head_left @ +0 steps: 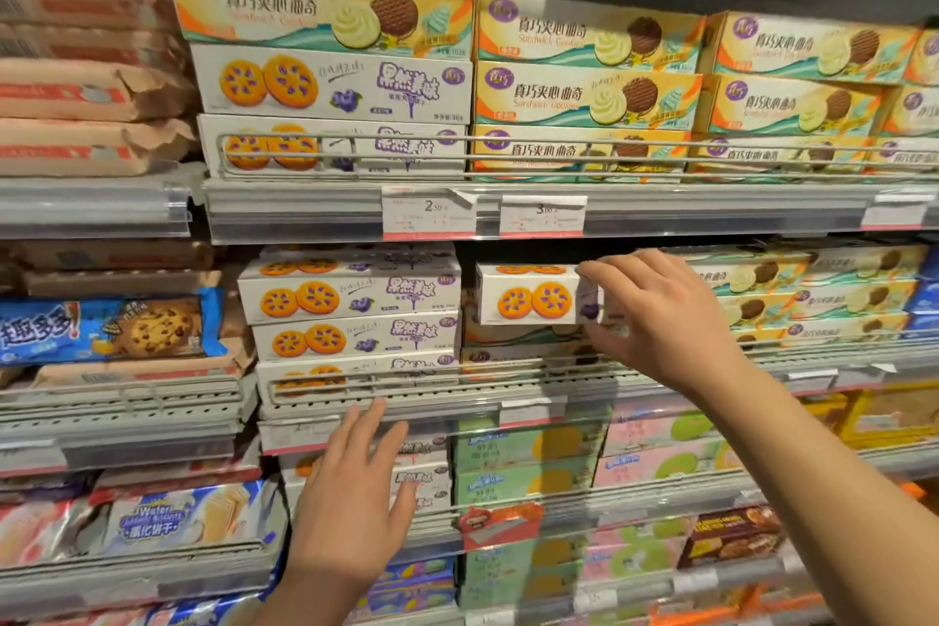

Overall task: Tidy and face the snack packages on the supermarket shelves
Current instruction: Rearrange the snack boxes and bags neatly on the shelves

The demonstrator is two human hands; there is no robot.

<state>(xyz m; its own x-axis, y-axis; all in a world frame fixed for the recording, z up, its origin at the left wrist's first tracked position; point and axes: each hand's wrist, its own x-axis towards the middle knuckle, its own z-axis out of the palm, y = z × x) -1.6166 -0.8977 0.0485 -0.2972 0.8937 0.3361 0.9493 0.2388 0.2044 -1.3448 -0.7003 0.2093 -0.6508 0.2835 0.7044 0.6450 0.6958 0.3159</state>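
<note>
Here the right hand [655, 315] grips a white box [528, 295] printed with orange-purple cookies; left hand [355, 488] loose, empty.

Both our hands are up, right one gripping, left one loose.
We're reaching our right hand [655, 315] up and forward, forearm running in from lower right, thumb below and fingers curling over the top in a pinch. We're holding our left hand [350, 493] lower, fingers straight and slightly spread, pointing up, gripping nothing.
</note>
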